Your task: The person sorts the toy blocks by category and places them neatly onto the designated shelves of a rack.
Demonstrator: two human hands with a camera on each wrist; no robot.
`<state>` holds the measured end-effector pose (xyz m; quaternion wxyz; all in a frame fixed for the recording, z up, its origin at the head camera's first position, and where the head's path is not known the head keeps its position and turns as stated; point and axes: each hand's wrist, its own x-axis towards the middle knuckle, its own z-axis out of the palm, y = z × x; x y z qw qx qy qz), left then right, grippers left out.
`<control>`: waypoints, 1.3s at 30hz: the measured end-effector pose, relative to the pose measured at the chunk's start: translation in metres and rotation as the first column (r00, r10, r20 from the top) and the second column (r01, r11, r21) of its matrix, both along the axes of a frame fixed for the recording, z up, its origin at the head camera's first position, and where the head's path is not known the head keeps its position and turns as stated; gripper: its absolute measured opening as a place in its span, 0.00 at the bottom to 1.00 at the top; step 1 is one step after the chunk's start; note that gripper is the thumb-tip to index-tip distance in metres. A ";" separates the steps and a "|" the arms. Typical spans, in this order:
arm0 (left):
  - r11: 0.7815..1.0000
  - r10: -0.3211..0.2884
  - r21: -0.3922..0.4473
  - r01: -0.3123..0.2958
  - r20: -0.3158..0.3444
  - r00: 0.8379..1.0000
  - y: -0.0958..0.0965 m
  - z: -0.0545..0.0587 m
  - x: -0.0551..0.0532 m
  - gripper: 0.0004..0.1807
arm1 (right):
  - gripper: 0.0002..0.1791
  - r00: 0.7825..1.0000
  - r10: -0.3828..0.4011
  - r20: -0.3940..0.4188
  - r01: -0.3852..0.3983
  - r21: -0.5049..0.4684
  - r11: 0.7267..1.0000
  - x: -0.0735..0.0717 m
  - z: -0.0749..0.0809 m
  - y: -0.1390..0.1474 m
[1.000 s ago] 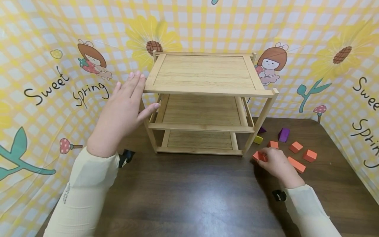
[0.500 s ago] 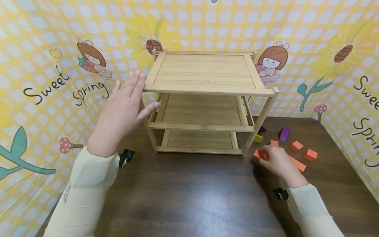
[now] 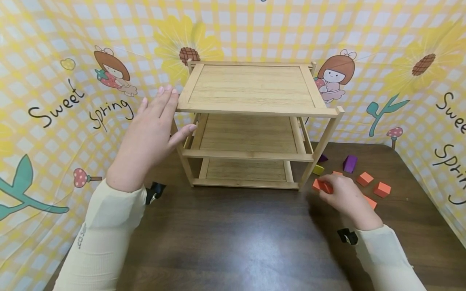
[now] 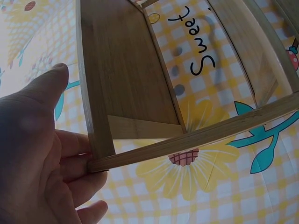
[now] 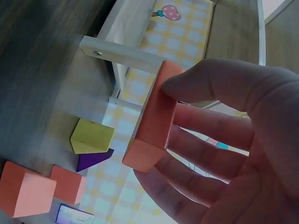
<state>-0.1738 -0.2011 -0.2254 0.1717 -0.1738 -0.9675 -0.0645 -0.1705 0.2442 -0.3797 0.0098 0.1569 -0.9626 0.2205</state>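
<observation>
Handling a single orange block (image 5: pixel 156 116) seems to be the step in hand. The block is pinched by the right hand (image 3: pixel 347 198) between thumb and fingers, near the foot of the front right leg (image 3: pixel 320 149) of the wooden rack (image 3: pixel 251 87); whether its underside touches the table (image 3: pixel 233 234) cannot be told. The rack's left side is touched by the left hand (image 3: pixel 145 133), whose fingers are held straight, with the thumb spread apart; the rack is perhaps being steadied by it. Loose orange blocks (image 3: pixel 365 178) are seen beside the right hand, with a yellow block (image 3: pixel 318 169) and a purple block (image 3: pixel 350 164) farther back. For the next move, a firm pinch would be called for, and the block would need to be guided clear of the leg.
</observation>
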 end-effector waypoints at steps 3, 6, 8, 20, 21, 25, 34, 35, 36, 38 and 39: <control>1.000 -0.003 0.002 0.003 -0.014 1.000 0.000 0.000 0.000 0.47 | 0.18 1.000 0.006 -0.013 -0.006 0.004 1.000 0.000 0.002 -0.001; 1.000 -0.006 0.008 0.006 -0.022 1.000 0.000 0.000 0.001 0.47 | 0.18 0.999 0.009 -0.039 -0.009 0.008 1.000 0.001 0.005 -0.001; 1.000 -0.007 0.012 0.007 -0.022 1.000 0.000 0.000 0.001 0.47 | 0.18 0.998 0.011 -0.061 -0.010 0.011 1.000 0.002 0.007 -0.002; 1.000 -0.006 0.018 0.007 -0.009 1.000 0.000 0.000 0.001 0.46 | 0.19 0.994 -0.009 -0.109 0.009 0.000 1.000 0.007 0.020 -0.004; 1.000 -0.008 0.019 0.008 -0.012 1.000 0.000 0.000 0.001 0.46 | 0.19 0.993 -0.008 -0.115 0.009 0.000 1.000 0.008 0.021 -0.004; 1.000 -0.009 0.020 0.009 -0.017 1.000 0.000 -0.001 0.001 0.46 | 0.19 0.990 0.000 -0.140 -0.001 -0.007 1.000 0.010 0.025 -0.004; 1.000 -0.007 0.020 0.007 -0.004 1.000 0.000 0.000 0.000 0.46 | 0.20 0.986 0.020 -0.167 -0.025 -0.023 0.999 0.012 0.031 -0.005; 1.000 -0.008 0.021 0.008 -0.006 1.000 0.000 0.000 0.000 0.46 | 0.20 0.983 0.023 -0.180 -0.028 -0.025 0.999 0.012 0.032 -0.005; 1.000 -0.008 0.021 0.009 -0.007 1.000 0.000 -0.001 0.000 0.46 | 0.20 0.981 0.026 -0.193 -0.032 -0.026 0.999 0.013 0.032 -0.005; 1.000 -0.010 0.021 0.010 -0.012 1.000 0.000 -0.001 0.000 0.46 | 0.20 0.976 0.028 -0.215 -0.035 -0.028 0.999 0.013 0.033 -0.005; 1.000 -0.012 0.022 0.012 -0.015 1.000 0.000 -0.001 0.000 0.46 | 0.20 0.974 0.029 -0.227 -0.036 -0.030 0.999 0.014 0.034 -0.006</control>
